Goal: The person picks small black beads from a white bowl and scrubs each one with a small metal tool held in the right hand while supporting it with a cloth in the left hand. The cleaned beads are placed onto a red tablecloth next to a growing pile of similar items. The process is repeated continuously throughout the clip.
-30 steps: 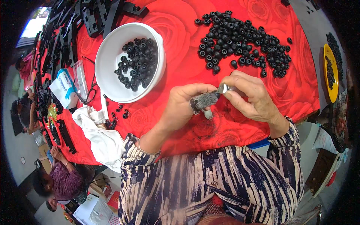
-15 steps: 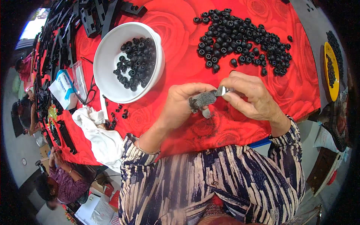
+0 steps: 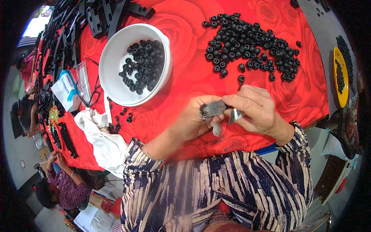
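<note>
My left hand (image 3: 191, 121) is closed round a dark grey, rough-textured piece (image 3: 213, 110) with a crumbly-looking surface. Below that piece one fingertip of the same hand looks grey and covered (image 3: 216, 129). In my right hand (image 3: 257, 110), pinched between thumb and fingers, is a small shiny metal blade (image 3: 234, 116) with its pointed end down. Right fingertips meet the right end of the grey piece, and whatever lies between them is hidden. Beyond my right hand lies a heap of small black round caps (image 3: 251, 44) with holes; one loose cap (image 3: 241, 79) sits nearest to it.
A white bowl (image 3: 104, 83) with more black caps stands left of centre on the red rose-patterned cloth (image 3: 189, 42). Around it are a white rag (image 3: 102, 139), eyeglasses (image 3: 94, 94), a tissue pack (image 3: 65, 91) and long black parts (image 3: 69, 38). A yellow plate (image 3: 344, 100) is far right. Another person (image 3: 71, 185) sits left.
The blade has dropped from the grey piece's upper right end to below it and tilted. My hands have turned slightly. A loose cap shows by my right hand where fingers were before.
</note>
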Demonstrator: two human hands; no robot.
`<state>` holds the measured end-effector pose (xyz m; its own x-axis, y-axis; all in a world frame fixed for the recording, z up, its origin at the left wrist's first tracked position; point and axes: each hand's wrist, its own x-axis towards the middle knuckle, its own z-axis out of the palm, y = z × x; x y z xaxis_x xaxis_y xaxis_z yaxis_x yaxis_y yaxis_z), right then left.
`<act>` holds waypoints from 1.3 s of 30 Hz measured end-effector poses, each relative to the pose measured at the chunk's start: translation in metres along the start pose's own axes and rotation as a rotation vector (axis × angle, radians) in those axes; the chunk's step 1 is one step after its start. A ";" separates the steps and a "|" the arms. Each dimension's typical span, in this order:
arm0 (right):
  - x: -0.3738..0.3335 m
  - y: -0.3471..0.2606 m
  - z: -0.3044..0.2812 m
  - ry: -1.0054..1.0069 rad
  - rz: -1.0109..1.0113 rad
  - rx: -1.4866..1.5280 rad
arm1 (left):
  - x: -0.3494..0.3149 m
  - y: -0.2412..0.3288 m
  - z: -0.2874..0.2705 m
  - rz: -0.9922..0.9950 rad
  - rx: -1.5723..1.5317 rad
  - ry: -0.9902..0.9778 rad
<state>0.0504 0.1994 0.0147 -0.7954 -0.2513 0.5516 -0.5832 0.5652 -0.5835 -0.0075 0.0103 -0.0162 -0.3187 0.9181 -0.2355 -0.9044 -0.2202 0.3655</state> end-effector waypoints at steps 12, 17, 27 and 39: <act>-0.001 -0.001 0.008 0.179 -0.157 -0.093 | -0.001 -0.007 -0.002 0.034 -0.008 0.096; -0.003 -0.001 0.009 0.170 -0.139 -0.104 | 0.000 -0.005 0.001 0.078 0.087 0.100; -0.002 0.000 0.006 0.058 -0.072 -0.114 | -0.002 -0.005 0.002 0.120 0.160 0.208; 0.006 -0.003 -0.005 -0.035 0.300 0.251 | -0.006 0.003 -0.002 0.348 0.413 0.240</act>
<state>0.0479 0.2004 0.0229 -0.9395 -0.1333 0.3156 -0.3423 0.4091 -0.8459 -0.0092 0.0032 -0.0158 -0.6757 0.7040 -0.2188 -0.5651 -0.3040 0.7670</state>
